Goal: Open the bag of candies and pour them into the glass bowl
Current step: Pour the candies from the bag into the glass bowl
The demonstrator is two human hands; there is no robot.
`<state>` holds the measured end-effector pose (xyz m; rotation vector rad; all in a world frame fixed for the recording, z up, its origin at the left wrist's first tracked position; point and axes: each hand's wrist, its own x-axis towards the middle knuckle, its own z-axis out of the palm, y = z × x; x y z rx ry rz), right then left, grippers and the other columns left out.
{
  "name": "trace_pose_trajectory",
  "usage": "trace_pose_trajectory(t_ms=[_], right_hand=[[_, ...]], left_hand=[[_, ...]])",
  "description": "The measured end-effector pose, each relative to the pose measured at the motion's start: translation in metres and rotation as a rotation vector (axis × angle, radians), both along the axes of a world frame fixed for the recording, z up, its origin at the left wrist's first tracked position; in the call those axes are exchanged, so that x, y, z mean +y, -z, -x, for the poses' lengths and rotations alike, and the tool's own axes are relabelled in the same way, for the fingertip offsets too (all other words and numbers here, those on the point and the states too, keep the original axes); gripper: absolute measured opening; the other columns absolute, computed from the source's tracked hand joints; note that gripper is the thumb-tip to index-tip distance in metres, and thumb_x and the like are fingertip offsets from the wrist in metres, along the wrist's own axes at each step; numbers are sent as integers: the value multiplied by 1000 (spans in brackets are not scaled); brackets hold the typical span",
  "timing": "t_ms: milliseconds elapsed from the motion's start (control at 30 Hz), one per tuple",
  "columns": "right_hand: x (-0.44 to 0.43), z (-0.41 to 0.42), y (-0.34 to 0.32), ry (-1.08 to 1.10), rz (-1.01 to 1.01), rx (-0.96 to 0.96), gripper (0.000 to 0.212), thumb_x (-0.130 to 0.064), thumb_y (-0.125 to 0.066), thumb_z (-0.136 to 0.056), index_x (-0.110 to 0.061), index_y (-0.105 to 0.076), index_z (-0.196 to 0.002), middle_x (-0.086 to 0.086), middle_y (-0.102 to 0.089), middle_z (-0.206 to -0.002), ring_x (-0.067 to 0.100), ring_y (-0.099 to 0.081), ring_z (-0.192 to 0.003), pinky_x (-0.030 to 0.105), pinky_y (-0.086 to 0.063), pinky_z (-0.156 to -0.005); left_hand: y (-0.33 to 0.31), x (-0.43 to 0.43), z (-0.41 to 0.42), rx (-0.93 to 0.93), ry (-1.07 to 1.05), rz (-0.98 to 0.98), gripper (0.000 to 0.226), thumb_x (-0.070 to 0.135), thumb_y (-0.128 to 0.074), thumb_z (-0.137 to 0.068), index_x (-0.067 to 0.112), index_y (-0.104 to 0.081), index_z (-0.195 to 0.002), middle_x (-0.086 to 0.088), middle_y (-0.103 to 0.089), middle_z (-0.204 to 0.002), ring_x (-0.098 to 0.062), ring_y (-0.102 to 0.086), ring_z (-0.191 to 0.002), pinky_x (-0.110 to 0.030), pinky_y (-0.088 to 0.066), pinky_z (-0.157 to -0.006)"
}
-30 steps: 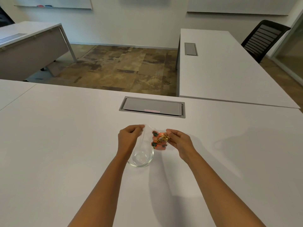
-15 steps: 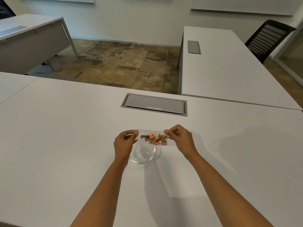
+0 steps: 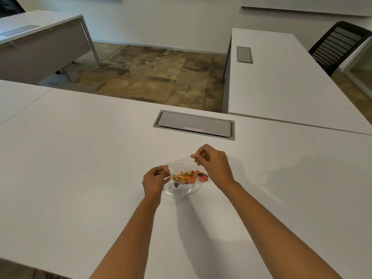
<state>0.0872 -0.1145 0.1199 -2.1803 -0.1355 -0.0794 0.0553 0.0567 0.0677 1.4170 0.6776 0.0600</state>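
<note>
A clear plastic bag (image 3: 184, 165) with orange and gold wrapped candies (image 3: 189, 176) hangs just above a small glass bowl (image 3: 182, 191) on the white table (image 3: 80, 158). My left hand (image 3: 155, 181) pinches the bag's lower left corner at the bowl's left rim. My right hand (image 3: 211, 164) pinches the upper right corner, held higher, so the bag slopes down to the left. The candies lie bunched in the bag over the bowl. One dark piece (image 3: 176, 185) shows inside the bowl.
A grey cable hatch (image 3: 194, 124) is set into the table beyond the bowl. A second white table (image 3: 281, 81) stands at the right with a black chair (image 3: 338, 45) behind it. Another desk (image 3: 40, 41) is at the far left.
My right hand has risen and my left hand has dropped, tilting the bag down to the left. The candies slid toward the lower end above the bowl.
</note>
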Motion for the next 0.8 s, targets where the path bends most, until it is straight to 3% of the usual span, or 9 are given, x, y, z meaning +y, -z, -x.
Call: trace_pose_trajectory(t_ms=[300,567,700,800], right_hand=[[16,-1,-8,-38,233,-94,23,-35,-64,-83,-13,-64,-92,5,-74,-84,20,-68,-76,34,-58,-75],[29,1,-18,-112,402,-235,27,-37,-58,-87,-13,-63,-98,8,-74,-91,25,-68,-78,32,-56,-74],[35,2,-24,-184,439,-346,27,-33,-58,-88,-10,-63,-100,10,-74,-95,26,-69,-79,29,-53,-75],[36,1,-26,-181,433,-366,26,-33,-57,-89,-11,-63,-101,9,-74,-96,25,-69,-80,26,-51,-75]], left_hand=[[11,-4,-4,98,-68,95,23,-7,-62,-82,-5,-64,-104,-18,-67,-96,-29,-65,-86,-37,-54,-82],[12,-6,-6,135,-90,110,21,-6,-61,-82,-2,-65,-103,-20,-66,-110,-35,-65,-98,-45,-53,-93],[11,-8,-7,123,-102,158,15,-6,-60,-83,3,-66,-94,-21,-67,-108,-34,-66,-95,-45,-53,-93],[10,-10,-8,127,-108,190,18,-5,-58,-84,2,-65,-100,-22,-66,-112,-35,-65,-99,-46,-52,-96]])
